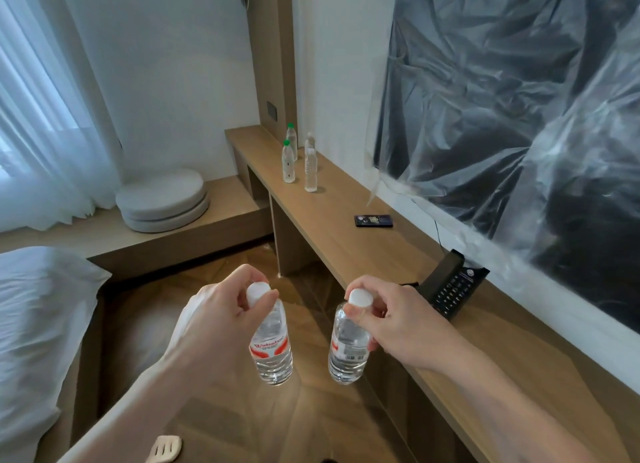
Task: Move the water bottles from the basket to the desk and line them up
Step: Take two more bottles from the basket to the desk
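My left hand (221,310) grips a clear water bottle with a white cap and red label (270,355) by its neck, hanging upright over the wooden floor. My right hand (391,319) holds a second white-capped water bottle (348,350) the same way, close to the front edge of the long wooden desk (363,248). At the desk's far end stand several bottles: two green-capped ones (288,163) on the left and two clear-capped ones (310,168) on the right. The basket is not in view.
On the desk lie a dark phone (374,220) and a black telephone (450,286) near the wall. A plastic-covered screen (512,99) hangs above. A bed (38,324) is at left, round cushions (162,199) on a low bench, a slipper (165,448) on the floor.
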